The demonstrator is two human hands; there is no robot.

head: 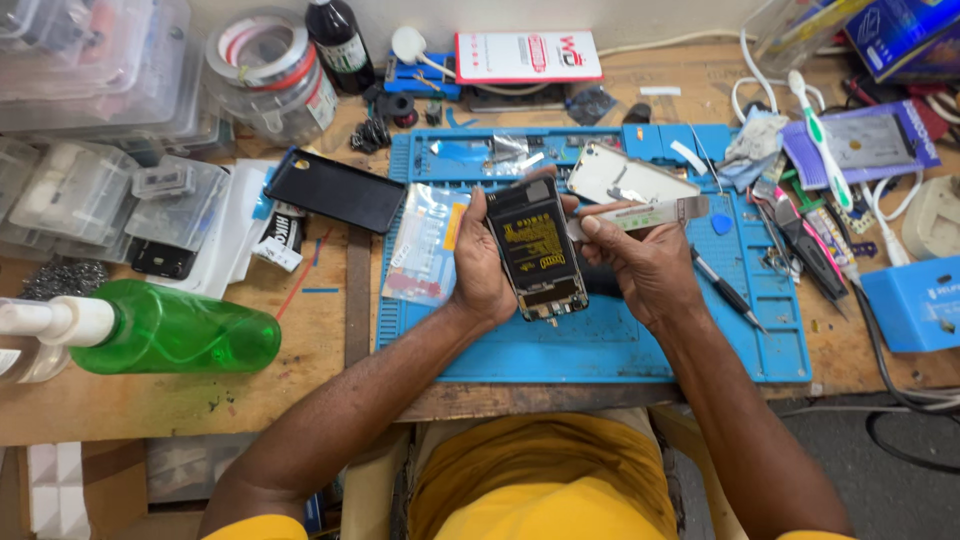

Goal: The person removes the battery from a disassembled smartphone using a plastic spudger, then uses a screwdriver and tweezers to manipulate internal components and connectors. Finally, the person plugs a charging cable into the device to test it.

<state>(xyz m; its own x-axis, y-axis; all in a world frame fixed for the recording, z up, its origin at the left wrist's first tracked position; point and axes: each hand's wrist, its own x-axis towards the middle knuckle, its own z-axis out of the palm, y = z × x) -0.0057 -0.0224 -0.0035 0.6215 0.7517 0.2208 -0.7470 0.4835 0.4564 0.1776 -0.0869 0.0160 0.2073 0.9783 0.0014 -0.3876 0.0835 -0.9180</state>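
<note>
One opened phone [536, 250] is gripped above the blue mat [620, 345] by the left hand [480, 265], fingers curled round its edge. One flat metal tool [650, 213] is pinched in the right hand [645, 262], tip against the phone's side. One green bottle [170, 328] is seen lying to the left.

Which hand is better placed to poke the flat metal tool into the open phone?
The right hand, probably: it already holds the flat metal tool, whose end is beside the open phone's top edge. The left hand is busy gripping the phone.

Opened phone [535, 250] and metal spudger [650, 214] in hands
</note>
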